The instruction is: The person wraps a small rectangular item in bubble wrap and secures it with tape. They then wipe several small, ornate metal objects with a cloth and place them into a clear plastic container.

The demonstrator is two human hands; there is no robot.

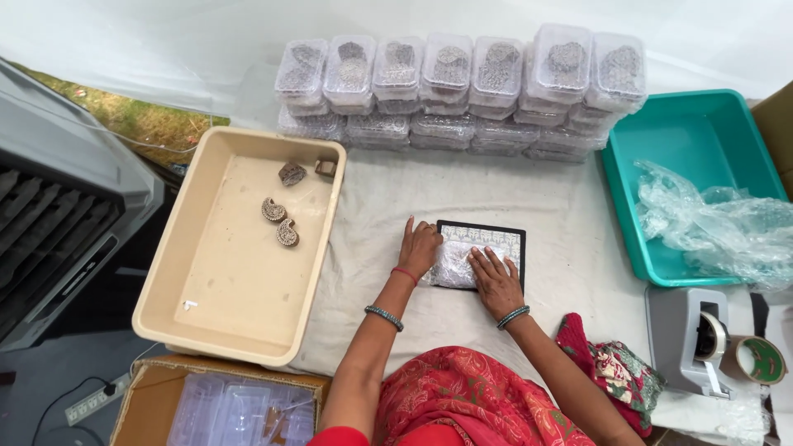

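Observation:
A flat black card with a pale patterned face (496,237) lies on the white cloth (388,198) in front of me. On it rests a small clear plastic-wrapped bundle (457,262). My left hand (420,246) presses on the bundle's left end, fingers flat. My right hand (494,281) lies flat over its right end and the card's lower edge. Neither hand lifts anything.
A beige tray (330,215) at left holds several carved wooden blocks (282,221). Stacked clear boxes (462,83) line the back. A teal tub (702,124) with crumpled plastic wrap (719,223) sits right, a tape dispenser (702,339) below it. A cardboard box of clear lids (223,409) stands near left.

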